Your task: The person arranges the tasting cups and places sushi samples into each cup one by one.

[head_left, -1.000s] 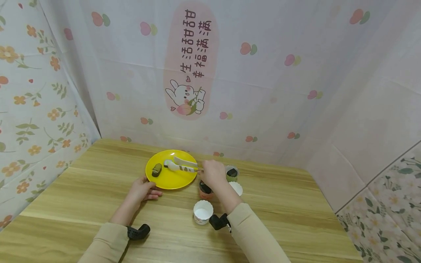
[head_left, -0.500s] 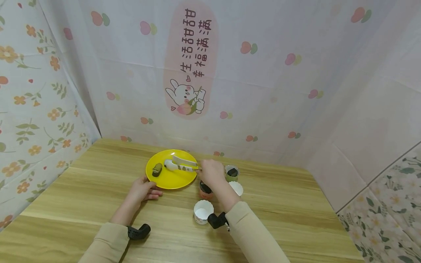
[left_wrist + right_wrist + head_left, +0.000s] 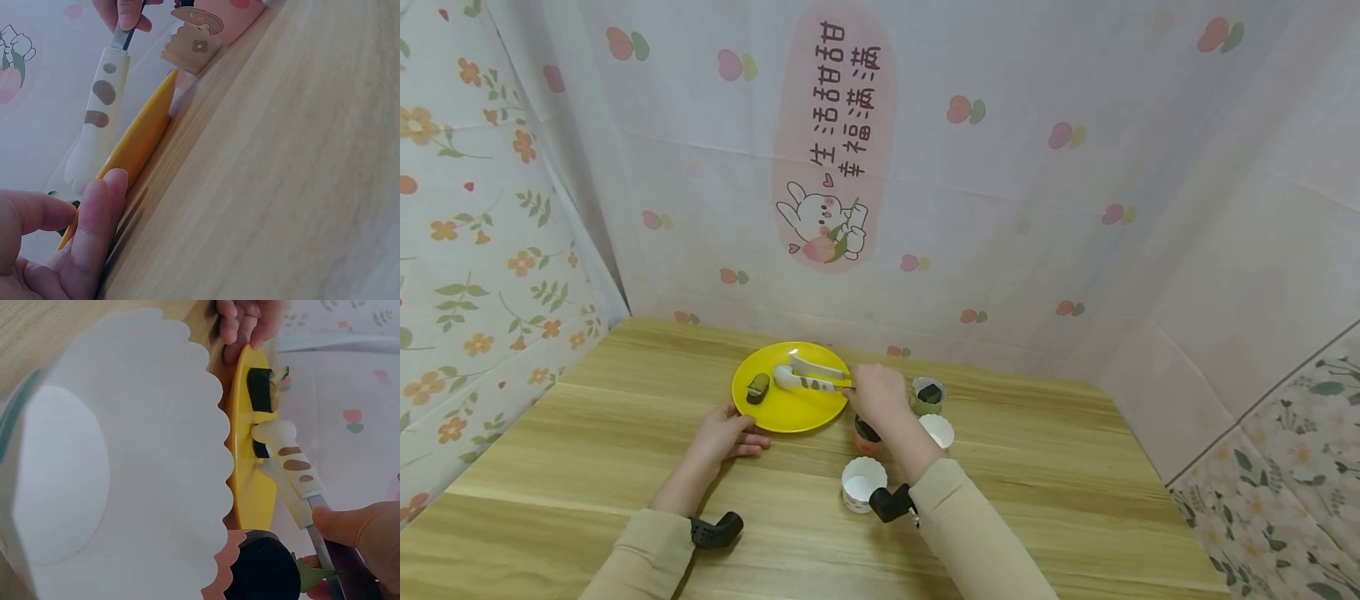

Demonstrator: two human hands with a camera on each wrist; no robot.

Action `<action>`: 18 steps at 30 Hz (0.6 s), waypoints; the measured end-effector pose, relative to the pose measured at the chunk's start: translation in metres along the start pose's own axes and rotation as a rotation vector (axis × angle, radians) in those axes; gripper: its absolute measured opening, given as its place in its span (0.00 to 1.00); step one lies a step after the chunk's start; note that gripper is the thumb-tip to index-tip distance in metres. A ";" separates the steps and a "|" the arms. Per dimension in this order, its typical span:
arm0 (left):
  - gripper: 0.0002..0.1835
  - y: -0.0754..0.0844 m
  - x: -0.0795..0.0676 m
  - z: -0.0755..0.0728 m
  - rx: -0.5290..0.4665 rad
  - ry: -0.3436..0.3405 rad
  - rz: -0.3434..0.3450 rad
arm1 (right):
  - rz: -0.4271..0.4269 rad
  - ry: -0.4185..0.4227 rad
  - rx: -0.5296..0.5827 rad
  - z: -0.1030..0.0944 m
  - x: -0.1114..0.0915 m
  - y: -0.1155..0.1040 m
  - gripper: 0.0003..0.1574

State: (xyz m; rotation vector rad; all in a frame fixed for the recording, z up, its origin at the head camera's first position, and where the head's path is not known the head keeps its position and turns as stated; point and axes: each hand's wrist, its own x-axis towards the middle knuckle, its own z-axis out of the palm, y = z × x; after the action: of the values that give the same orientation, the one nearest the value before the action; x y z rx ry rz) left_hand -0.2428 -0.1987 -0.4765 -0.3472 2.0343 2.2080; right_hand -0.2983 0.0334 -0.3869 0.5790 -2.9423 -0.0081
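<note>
My left hand [image 3: 718,433] pinches the near-left rim of the yellow plate [image 3: 801,417], thumb above and fingers beneath. In my right hand [image 3: 880,392] are tongs [image 3: 816,384] with white, brown-spotted cat-paw arms, reaching over the plate from the right. A dark-wrapped sushi piece [image 3: 260,449] shows between the paw tips in the right wrist view; the tips mostly hide it in the head view. Another sushi piece [image 3: 757,388], dark-sided with a greenish top, sits on the plate's left part.
Right of the plate stand scallop-edged paper cups: a pink one [image 3: 871,447] and a green one [image 3: 927,407], each holding a dark piece, and a white one [image 3: 937,429]. Another white cup [image 3: 863,483] is nearer, below my right forearm. A printed cloth [image 3: 1000,208] hangs behind the table.
My right hand has shifted slightly left, and the tongs' paw tips now cover more of the second sushi piece. The left hand and the plate hold their place.
</note>
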 end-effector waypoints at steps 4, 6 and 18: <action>0.29 0.001 -0.001 0.000 0.003 0.000 0.003 | 0.001 0.030 0.010 0.001 0.000 0.001 0.13; 0.29 0.001 -0.001 0.000 0.002 0.001 0.005 | -0.002 0.044 0.018 0.002 -0.001 0.001 0.12; 0.30 0.001 -0.001 0.001 -0.004 0.001 -0.001 | 0.006 0.038 0.037 0.004 -0.007 0.007 0.14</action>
State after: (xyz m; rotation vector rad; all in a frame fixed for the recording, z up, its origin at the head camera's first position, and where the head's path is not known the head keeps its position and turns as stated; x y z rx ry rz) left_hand -0.2419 -0.1979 -0.4750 -0.3500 2.0299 2.2128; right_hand -0.2948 0.0427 -0.3912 0.5692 -2.9125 0.0576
